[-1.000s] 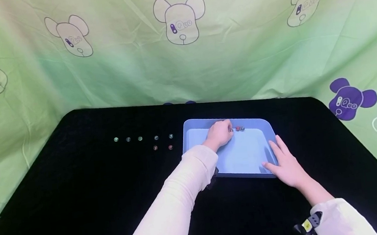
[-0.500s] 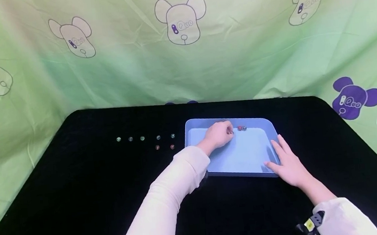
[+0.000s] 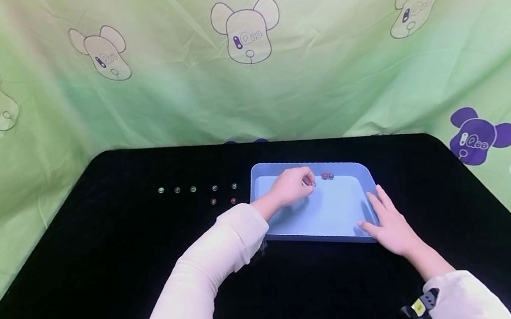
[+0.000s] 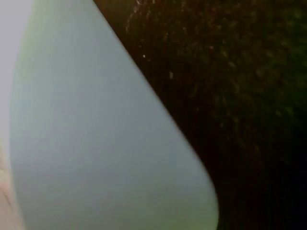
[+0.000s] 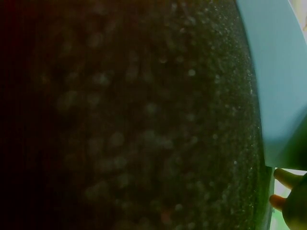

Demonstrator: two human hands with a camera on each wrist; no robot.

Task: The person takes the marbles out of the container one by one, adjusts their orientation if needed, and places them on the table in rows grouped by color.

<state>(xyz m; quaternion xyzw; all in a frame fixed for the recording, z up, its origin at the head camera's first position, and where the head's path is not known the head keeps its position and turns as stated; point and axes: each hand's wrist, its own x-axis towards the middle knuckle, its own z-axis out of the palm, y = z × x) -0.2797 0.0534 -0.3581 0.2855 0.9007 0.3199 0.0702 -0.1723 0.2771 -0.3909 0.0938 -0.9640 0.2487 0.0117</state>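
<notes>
My left hand (image 3: pixel 292 186) reaches over the blue tray (image 3: pixel 309 224) and pinches a small round disc (image 3: pixel 313 184) between thumb and fingertips. Just beyond those fingertips, a small red disc (image 3: pixel 325 176) and a darker disc (image 3: pixel 330 176) lie side by side near the tray's back wall. With fingers spread, my right hand (image 3: pixel 391 228) rests against the tray's right side, its thumb over the rim at the front right corner. In the right wrist view, fingertips (image 5: pixel 287 178) show beside the tray's wall (image 5: pixel 276 81). The left wrist view holds mainly the tray's blurred wall (image 4: pixel 115 124).
Left of the tray, several small round discs (image 3: pixel 193 189) lie in a row on the black cloth (image 3: pixel 85 271). Two reddish discs (image 3: pixel 213 201) sit in a second row in front. A green printed curtain (image 3: pixel 174 100) hangs behind the table.
The left hand, pinching the disc, has moved slightly toward the front left, away from the two discs in the tray. The right hand stays at the tray's side.
</notes>
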